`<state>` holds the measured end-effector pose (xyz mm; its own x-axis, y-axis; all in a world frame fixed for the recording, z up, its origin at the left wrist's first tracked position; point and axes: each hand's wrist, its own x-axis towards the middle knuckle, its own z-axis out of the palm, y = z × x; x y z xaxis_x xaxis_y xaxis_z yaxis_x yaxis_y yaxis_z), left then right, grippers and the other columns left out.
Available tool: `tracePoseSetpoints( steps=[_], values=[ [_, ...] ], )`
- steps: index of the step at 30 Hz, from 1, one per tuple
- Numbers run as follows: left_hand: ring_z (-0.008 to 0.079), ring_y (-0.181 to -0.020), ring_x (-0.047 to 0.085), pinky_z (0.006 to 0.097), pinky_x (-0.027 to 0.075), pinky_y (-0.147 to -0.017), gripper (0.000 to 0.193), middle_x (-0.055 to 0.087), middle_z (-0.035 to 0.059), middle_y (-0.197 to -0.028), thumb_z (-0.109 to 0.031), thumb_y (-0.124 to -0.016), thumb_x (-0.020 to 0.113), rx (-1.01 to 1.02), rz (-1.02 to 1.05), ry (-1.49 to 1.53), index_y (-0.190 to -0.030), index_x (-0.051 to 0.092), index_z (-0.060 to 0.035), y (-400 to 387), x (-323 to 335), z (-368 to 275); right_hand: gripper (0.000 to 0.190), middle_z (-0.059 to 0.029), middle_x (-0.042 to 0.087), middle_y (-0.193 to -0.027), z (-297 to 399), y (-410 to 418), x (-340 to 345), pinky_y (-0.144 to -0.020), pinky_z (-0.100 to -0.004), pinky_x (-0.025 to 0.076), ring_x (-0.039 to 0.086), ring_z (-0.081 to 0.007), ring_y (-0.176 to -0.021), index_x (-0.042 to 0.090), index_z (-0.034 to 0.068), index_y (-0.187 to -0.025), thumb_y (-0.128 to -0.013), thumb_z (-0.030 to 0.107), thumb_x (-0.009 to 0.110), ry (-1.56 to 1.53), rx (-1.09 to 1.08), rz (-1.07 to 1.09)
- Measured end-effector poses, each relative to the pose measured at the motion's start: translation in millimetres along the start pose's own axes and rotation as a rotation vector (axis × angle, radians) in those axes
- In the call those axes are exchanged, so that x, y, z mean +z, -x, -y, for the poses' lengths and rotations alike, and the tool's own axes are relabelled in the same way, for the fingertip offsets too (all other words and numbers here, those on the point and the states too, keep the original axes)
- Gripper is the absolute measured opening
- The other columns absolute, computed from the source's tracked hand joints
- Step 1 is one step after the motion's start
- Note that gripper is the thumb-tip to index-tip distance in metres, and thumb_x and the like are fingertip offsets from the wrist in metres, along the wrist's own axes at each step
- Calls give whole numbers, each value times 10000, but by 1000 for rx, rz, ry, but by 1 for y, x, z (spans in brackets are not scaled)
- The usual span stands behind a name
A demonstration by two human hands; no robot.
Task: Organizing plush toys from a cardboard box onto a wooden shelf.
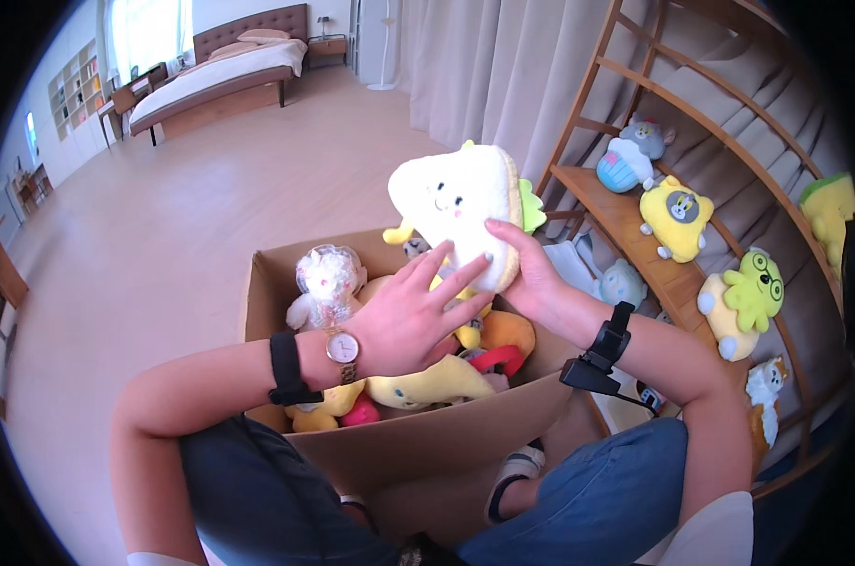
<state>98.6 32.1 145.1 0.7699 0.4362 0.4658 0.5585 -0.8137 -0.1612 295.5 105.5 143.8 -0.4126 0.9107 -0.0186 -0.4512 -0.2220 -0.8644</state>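
My right hand (533, 272) grips a white sandwich-shaped plush toy (462, 205) by its lower right edge, thumb on the front. The toy has a smiling face, a tan crust side and green lettuce-like frills, and is held above the cardboard box (434, 431). My left hand (406, 311) is spread in front of the toy's lower part, fingers apart; whether the fingertips touch it I cannot tell. Under my hands the box holds several plush toys, among them a white fluffy one (325, 279), a yellow banana-like one (434, 385) and an orange one (508, 336).
To the right, a wooden shelf (590, 194) carries a grey mouse plush (632, 156), a yellow cat plush (677, 219) and a green plush with glasses (753, 290). A light-blue plush (622, 283) sits lower down. A bed (222, 78) stands far off; my knees flank the box.
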Motion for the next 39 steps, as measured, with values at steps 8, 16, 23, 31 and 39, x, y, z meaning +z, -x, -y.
tracePoseSetpoints(
  steps=[8,16,23,31,39],
  values=[
    [334,-894,634,441,513,-777,433,634,176,-1003,-351,-857,599,-60,692,317,-1142,587,-26,48,56,1,583,-117,591,-1225,63,-2,-63,-969,-352,464,574,-214,-1128,469,-4,-1306,-801,186,690,302,-331,-67],
    [409,-972,618,456,483,-865,705,644,254,-1005,-633,-893,435,16,1191,547,-1166,527,10,97,109,-26,578,-120,616,-1132,267,77,-109,-894,-334,495,618,-222,-1012,475,15,-1258,-771,187,736,744,-819,-451],
    [403,-984,618,459,483,-867,662,636,264,-1022,-539,-864,535,4,1310,512,-1167,496,48,86,113,-24,635,-153,608,-1132,408,148,-145,-832,-359,526,629,-256,-984,477,-21,-1240,-733,253,743,873,-772,-840],
    [369,-905,652,448,504,-817,489,675,205,-948,-426,-817,602,34,1223,423,-1078,621,-12,94,117,-30,601,-139,608,-1157,449,171,-211,-919,-350,480,608,-267,-1030,482,60,-1299,-776,270,691,810,-635,-913],
    [356,-934,651,442,502,-820,559,675,201,-968,-474,-817,607,-42,1231,450,-1116,598,-2,94,105,-34,612,-170,481,-1347,405,145,-198,-1000,-429,423,470,-362,-1212,465,161,-1356,-764,118,615,2058,-796,-1856]
  ],
)
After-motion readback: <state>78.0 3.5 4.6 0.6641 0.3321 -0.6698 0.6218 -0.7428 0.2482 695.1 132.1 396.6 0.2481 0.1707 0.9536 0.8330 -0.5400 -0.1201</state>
